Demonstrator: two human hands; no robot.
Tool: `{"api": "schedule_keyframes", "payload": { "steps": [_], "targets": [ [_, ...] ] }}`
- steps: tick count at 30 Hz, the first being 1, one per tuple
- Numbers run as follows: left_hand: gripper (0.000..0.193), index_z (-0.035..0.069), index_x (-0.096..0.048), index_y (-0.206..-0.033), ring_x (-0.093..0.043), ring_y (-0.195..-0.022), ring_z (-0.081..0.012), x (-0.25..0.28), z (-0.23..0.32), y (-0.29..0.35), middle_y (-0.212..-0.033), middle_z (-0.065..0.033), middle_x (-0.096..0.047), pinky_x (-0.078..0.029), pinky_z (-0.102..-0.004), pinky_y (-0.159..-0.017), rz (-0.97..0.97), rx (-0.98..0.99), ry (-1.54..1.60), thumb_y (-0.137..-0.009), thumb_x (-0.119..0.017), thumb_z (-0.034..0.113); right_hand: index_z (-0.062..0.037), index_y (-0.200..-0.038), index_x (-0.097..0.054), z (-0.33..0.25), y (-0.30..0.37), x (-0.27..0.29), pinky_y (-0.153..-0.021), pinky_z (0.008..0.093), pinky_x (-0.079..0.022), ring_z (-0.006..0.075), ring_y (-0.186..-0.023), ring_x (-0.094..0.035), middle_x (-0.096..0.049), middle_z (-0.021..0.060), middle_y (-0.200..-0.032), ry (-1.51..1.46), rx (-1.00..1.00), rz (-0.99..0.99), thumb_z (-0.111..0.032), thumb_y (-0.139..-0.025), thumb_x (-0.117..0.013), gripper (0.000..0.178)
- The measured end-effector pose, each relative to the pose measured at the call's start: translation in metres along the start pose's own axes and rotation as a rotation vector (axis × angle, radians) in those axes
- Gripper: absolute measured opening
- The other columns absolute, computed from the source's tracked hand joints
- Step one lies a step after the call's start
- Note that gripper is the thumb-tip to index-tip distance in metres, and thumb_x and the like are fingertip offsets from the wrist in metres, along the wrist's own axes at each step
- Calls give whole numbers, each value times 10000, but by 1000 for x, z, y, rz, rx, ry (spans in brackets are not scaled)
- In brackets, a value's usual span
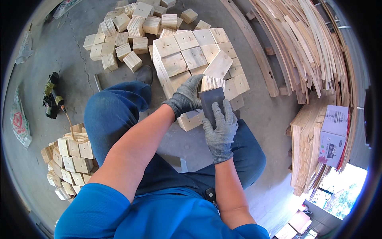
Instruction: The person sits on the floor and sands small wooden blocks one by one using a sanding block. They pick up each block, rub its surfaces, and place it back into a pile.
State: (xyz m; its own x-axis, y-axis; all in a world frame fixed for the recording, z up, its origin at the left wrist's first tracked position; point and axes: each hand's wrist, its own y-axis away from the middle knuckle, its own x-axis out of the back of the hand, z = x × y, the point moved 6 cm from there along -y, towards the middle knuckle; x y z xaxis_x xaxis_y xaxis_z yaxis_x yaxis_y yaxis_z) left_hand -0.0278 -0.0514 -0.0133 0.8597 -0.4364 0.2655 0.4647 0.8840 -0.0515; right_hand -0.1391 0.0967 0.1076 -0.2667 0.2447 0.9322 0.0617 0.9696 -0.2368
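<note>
My left hand (186,96), in a grey knit glove, grips the left side of a wooden block (213,83) with layered, plywood-like grain. A dark grey flat piece (212,104), perhaps sandpaper, lies against the block's near side. My right hand (219,129), gloved the same way, presses on that piece with its fingers stretched over it; the thumb sits at its left edge. Just beyond both hands stands a stack of pale wooden blocks (193,57) with small holes in their faces. One tilted block (218,64) rests on top of it.
Loose blocks (135,28) lie heaped at the far left. Another block stack (71,161) stands by my left knee, near a black-and-green power tool (51,93) with a hose. Long wood strips (294,44) and a cardboard box (333,135) line the right side.
</note>
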Motion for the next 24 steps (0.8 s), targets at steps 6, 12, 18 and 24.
{"api": "schedule_keyframes", "payload": {
  "steps": [6,12,18,24],
  "targets": [
    [1143,102,-455,-1589,-555,-1422,-399,0,-3,0,-1511,-218,-566,-453,-429,-1222,-5,22,-81,-623,-992,394,-245,-1472,-660,16,-72,-19,-1114,599,-453,437,-1354,-561,-518,127,-1636,38,-57,27,-322,-875,-835,627],
    [1156,77,-448,-1596,-538,-1440,-363,-1,-3,-1,-1530,-205,-547,-418,-418,-1243,-35,19,-33,-640,-1015,395,-250,-1478,-662,33,-148,-33,-1128,589,-461,440,-1361,-569,-517,109,-1645,61,-174,-99,-368,-904,-811,605],
    [1141,104,-458,-1582,-554,-1421,-382,1,1,2,-1501,-202,-565,-449,-412,-1227,-7,24,-78,-612,-996,374,-189,-1481,-666,19,-95,-16,-1166,566,-432,442,-1390,-554,-526,151,-1630,26,-148,-14,-307,-886,-842,631],
    [1102,107,-463,-1576,-554,-1421,-380,-1,7,0,-1498,-205,-562,-458,-420,-1216,-35,32,-29,-642,-983,373,-176,-1484,-664,3,-3,6,-1182,579,-401,438,-1420,-525,-503,172,-1638,11,-87,-16,-236,-842,-887,682]
  ]
}}
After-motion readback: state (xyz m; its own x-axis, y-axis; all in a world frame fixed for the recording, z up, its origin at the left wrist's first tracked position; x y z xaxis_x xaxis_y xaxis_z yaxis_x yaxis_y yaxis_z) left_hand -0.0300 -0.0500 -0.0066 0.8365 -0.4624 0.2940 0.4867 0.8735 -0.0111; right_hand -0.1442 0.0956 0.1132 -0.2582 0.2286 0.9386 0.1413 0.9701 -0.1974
